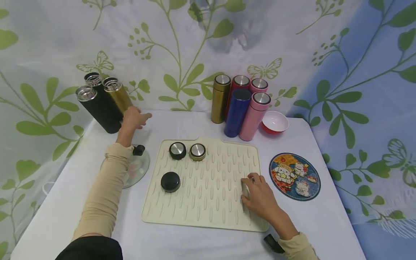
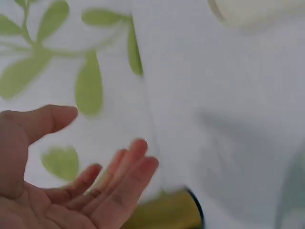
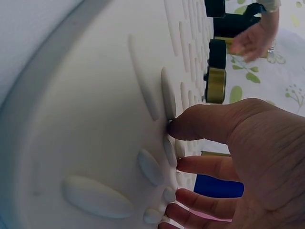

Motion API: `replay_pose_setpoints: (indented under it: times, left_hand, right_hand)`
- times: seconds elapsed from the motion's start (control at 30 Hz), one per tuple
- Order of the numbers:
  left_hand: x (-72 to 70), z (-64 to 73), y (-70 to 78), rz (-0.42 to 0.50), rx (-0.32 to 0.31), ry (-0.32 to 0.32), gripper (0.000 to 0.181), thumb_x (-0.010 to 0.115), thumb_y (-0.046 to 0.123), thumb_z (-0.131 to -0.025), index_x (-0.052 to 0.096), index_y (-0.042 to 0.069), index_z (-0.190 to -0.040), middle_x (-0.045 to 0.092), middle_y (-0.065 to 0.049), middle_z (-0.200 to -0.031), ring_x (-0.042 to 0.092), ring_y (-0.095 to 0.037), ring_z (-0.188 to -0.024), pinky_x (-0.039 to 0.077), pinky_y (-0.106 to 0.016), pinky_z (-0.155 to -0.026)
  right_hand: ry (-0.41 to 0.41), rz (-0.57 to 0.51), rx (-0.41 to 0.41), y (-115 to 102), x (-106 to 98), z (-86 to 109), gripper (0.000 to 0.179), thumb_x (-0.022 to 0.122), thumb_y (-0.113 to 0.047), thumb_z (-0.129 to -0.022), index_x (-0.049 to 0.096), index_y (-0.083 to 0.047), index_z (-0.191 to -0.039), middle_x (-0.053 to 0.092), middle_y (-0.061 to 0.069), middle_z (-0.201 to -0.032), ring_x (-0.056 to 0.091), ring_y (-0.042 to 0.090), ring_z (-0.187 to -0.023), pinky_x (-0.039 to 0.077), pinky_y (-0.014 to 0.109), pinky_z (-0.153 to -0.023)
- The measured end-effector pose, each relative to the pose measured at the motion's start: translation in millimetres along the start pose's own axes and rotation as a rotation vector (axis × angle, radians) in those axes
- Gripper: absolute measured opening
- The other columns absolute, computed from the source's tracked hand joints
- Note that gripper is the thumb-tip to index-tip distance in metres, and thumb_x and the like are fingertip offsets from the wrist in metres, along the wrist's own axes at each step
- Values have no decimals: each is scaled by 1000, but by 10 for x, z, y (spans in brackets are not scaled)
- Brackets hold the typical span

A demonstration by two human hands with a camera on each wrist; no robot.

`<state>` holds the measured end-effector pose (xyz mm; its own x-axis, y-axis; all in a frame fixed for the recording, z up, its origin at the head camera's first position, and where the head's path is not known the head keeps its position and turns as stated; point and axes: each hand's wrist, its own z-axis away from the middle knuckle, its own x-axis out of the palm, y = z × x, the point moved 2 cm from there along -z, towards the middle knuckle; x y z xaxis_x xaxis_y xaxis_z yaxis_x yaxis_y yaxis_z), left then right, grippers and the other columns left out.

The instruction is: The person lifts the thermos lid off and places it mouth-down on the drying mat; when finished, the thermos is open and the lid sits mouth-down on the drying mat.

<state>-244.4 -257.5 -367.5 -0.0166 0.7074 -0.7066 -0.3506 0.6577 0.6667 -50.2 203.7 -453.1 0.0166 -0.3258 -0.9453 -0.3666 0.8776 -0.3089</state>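
Left hand (image 1: 133,117) beside uncapped gold bottle (image 1: 118,95)

Shows as a table (image 1: 182,124) under a white covering, slightly creased toward the near edge. Bears a broad cream ridged mat (image 1: 208,184) across the middle of the surface. Near the far left corner, supports two black bottles (image 1: 105,115) and an open gold bottle (image 1: 118,94), standing close together. Along the far edge, right of the middle, carries a capped gold bottle (image 1: 221,99), a red bottle (image 1: 239,82), a blue bottle (image 1: 237,113) and two pink bottles (image 1: 255,119), all upright. Just beside these, toward the far right corner, holds a red bowl (image 1: 275,122), white inside. Nearer the right edge, bears a round patterned mat (image 1: 294,177). Toward the left edge, carries a pale round mat (image 1: 138,171), partly hidden.
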Motion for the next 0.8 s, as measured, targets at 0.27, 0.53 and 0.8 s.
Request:
replay_pose_setpoints:
  times: [0.27,0.53,0.8]
  left_hand:
    - [505,-152,511,168,239,-165,55,66,27,-96,48,-6,-136,66,-28,-118,69,-33,-100,58,-31,-74]
    - [887,-187,884,197,434,-207,54,70,25,-93,50,1,-138,62,-20,-125,64,-35,-106,53,-45,-86]
    - [1186,-203,1348,207,539,-166,66,76,24,-89,46,0,-143,58,-22,-132,56,-36,-123,46,-42,-100]
  right_hand:
    - [-2,-10,25,11,11,24,50,83,-19,-75,69,-5,-120,55,17,-122,52,35,-107,49,50,-84]
    - [-15,-17,28,-13,0,4,50,83,-19,-75,69,-5,-121,54,17,-124,52,36,-109,48,50,-85]
    - [-15,-7,37,-2,-4,5,49,82,-20,-75,69,-5,-120,55,17,-123,52,35,-107,48,48,-85]
